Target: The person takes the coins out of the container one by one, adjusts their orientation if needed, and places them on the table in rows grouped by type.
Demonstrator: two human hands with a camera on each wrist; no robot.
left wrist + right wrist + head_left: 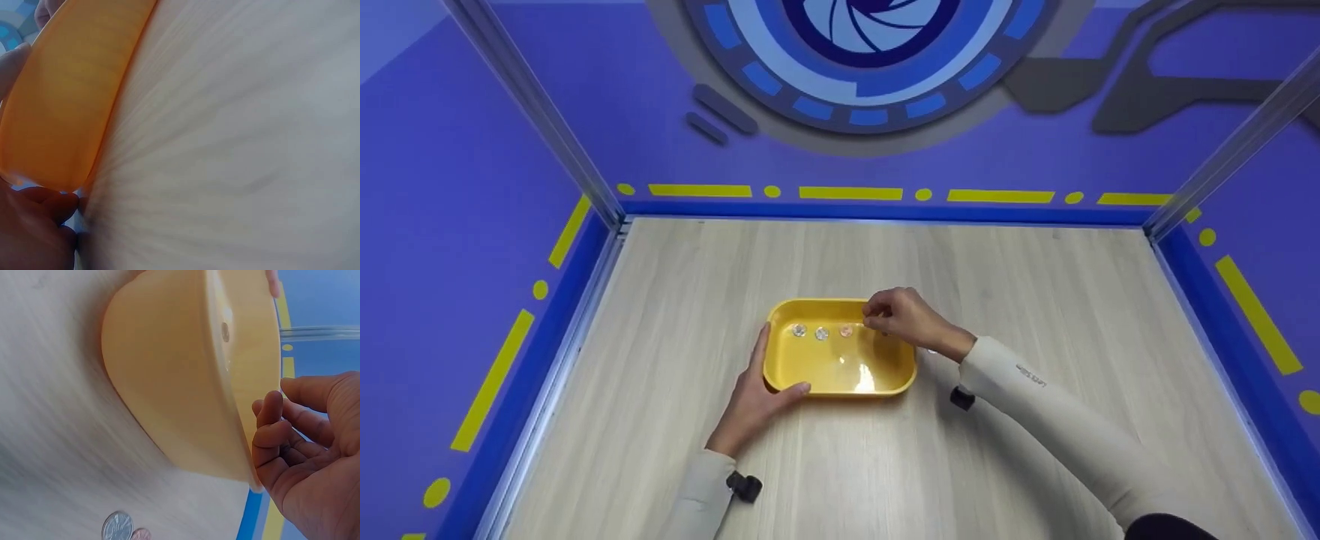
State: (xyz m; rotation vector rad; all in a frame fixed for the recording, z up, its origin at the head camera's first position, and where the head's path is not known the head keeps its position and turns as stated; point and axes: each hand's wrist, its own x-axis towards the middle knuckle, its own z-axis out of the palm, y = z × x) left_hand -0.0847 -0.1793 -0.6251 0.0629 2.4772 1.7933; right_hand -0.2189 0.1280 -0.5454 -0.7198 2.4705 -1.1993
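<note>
A yellow rectangular tray [840,382] stands on the wooden table. My left hand [757,394] grips its left end, thumb at the near rim and fingers along the side. Inside lie two silver coins [822,334] and a copper coin [846,331], in a row toward the far side. Over the far right part of the tray is my right hand [911,316], fingers curled and thumb close to the index fingertip. In the right wrist view no coin shows at those fingertips [273,405]; whether a small one is hidden there, I cannot tell.
On the table [660,337], just right of the tray, lie a silver coin [117,527] and a copper coin [142,534], mostly hidden by my right wrist in the head view. Blue panels [555,135] with yellow marks and metal posts enclose the back and sides.
</note>
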